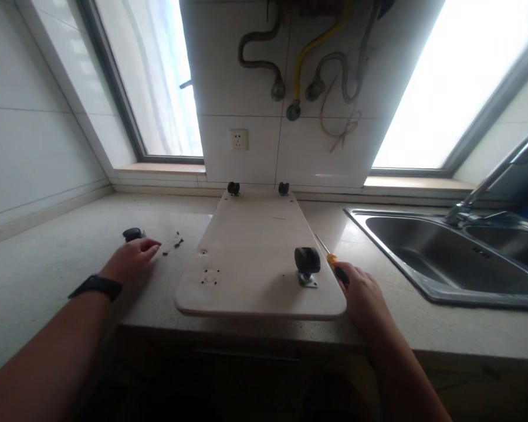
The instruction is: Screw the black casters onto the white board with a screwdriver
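while right hand point(361, 288) grasps screwdriver point(331, 258) beside board point(250, 252), left hand point(132, 258) near loose caster point(132, 234), grip unclear.

I see a sink point(449, 258) on the right with a tap point(460, 215) at its far side. On the far wall point(233, 88) are a socket point(238, 139) and a yellow pipe point(298, 73), between two bright windows point(162, 82).
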`<state>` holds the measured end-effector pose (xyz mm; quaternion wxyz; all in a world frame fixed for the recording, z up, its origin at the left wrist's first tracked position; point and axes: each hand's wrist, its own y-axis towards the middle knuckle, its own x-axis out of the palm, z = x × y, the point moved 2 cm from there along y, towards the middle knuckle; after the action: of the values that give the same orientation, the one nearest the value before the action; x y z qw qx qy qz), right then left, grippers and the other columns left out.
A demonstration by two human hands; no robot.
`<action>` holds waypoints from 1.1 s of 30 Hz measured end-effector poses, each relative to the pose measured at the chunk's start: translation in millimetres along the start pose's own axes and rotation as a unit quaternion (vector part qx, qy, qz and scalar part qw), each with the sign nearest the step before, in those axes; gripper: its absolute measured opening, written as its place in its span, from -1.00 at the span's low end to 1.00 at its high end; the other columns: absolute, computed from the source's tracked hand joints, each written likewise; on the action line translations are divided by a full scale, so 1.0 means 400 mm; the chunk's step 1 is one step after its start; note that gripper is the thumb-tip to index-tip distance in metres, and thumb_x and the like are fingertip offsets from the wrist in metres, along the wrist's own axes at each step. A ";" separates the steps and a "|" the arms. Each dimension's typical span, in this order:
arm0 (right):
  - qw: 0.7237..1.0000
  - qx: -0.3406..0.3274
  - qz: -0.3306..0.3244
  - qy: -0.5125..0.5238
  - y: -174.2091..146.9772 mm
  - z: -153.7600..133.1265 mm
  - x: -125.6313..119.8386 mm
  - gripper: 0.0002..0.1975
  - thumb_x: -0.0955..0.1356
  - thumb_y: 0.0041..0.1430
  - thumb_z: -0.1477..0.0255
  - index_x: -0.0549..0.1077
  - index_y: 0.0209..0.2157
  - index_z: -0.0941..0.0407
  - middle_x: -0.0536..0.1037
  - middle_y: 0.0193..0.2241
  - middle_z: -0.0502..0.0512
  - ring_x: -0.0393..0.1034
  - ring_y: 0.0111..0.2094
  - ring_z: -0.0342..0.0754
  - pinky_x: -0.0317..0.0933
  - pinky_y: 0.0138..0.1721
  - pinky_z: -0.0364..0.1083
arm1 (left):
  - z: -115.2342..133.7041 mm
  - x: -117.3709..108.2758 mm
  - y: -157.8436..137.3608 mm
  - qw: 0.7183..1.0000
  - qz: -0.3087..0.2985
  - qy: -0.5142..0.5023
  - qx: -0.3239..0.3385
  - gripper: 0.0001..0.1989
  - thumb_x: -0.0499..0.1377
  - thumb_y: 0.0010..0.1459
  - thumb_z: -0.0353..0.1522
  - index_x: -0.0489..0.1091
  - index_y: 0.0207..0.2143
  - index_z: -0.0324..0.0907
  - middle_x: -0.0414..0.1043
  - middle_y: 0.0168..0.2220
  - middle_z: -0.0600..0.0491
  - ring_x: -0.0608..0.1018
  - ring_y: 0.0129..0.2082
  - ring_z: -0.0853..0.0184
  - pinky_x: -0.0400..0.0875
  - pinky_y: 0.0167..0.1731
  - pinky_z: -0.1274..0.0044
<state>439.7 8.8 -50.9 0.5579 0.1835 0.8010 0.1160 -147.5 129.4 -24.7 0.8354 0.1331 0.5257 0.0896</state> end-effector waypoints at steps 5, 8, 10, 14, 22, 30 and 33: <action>1.000 0.017 -0.008 0.001 0.003 0.015 0.002 -0.60 0.28 0.27 0.32 0.47 0.09 0.12 0.60 -0.06 0.29 0.40 -0.04 0.26 0.25 -0.04 0.13 | -0.056 0.018 -0.034 0.998 -0.052 -0.038 0.014 -0.44 0.10 0.15 0.01 0.60 -0.03 -0.15 0.66 -0.04 -0.06 0.67 -0.11 0.11 0.55 -0.08 0.40; 1.000 0.028 -0.013 0.002 0.004 0.020 0.004 -0.61 0.28 0.27 0.31 0.46 0.09 0.09 0.61 -0.08 0.27 0.40 -0.05 0.26 0.26 -0.06 0.12 | -0.061 0.029 -0.030 0.997 -0.058 -0.042 0.027 -0.44 0.13 0.16 0.04 0.61 -0.02 -0.13 0.66 -0.06 -0.06 0.66 -0.11 0.10 0.53 -0.08 0.39; 0.999 0.032 -0.016 0.003 0.003 0.020 0.004 -0.61 0.27 0.27 0.30 0.46 0.09 0.07 0.61 -0.07 0.25 0.41 -0.05 0.25 0.26 -0.07 0.11 | -0.055 0.042 -0.023 0.997 -0.057 -0.041 0.039 -0.47 0.14 0.16 0.04 0.63 -0.07 -0.12 0.66 -0.10 -0.06 0.65 -0.12 0.10 0.52 -0.08 0.38; 0.999 0.037 -0.016 0.007 0.002 0.019 0.003 -0.60 0.27 0.27 0.29 0.46 0.09 0.06 0.60 -0.07 0.26 0.43 -0.05 0.23 0.26 -0.08 0.10 | -0.039 0.059 -0.015 0.997 -0.047 -0.036 0.046 -0.51 0.15 0.17 0.03 0.64 -0.18 -0.14 0.67 -0.16 -0.07 0.65 -0.15 0.08 0.51 -0.10 0.36; 0.999 0.040 -0.014 0.014 0.003 0.027 0.006 -0.58 0.28 0.26 0.26 0.47 0.09 0.05 0.59 -0.03 0.24 0.45 -0.04 0.21 0.27 -0.09 0.08 | -0.020 0.050 -0.027 0.998 -0.021 -0.045 0.035 -0.49 0.11 0.18 0.04 0.59 -0.19 -0.17 0.67 -0.18 -0.09 0.65 -0.17 0.05 0.50 -0.12 0.33; 0.999 0.040 -0.011 0.014 0.005 0.027 0.002 -0.58 0.28 0.26 0.22 0.50 0.08 0.05 0.60 -0.06 0.25 0.47 -0.07 0.20 0.29 -0.12 0.07 | 0.041 0.085 0.005 0.998 0.008 -0.054 0.035 -0.56 0.12 0.18 -0.04 0.55 -0.18 -0.19 0.66 -0.17 -0.13 0.66 -0.13 0.05 0.51 -0.04 0.29; 0.999 0.036 -0.007 0.013 0.006 0.027 0.002 -0.58 0.28 0.25 0.23 0.51 0.07 0.06 0.61 -0.08 0.26 0.48 -0.08 0.20 0.29 -0.13 0.06 | 0.060 0.094 0.011 0.997 0.009 -0.055 0.048 -0.63 0.14 0.15 -0.10 0.57 -0.21 -0.15 0.67 -0.16 -0.10 0.66 -0.11 0.06 0.51 0.01 0.29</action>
<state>449.9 11.0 -54.5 0.5416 0.1961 0.8130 0.0852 -109.6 141.2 -45.3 0.8548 0.1829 0.4815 0.0642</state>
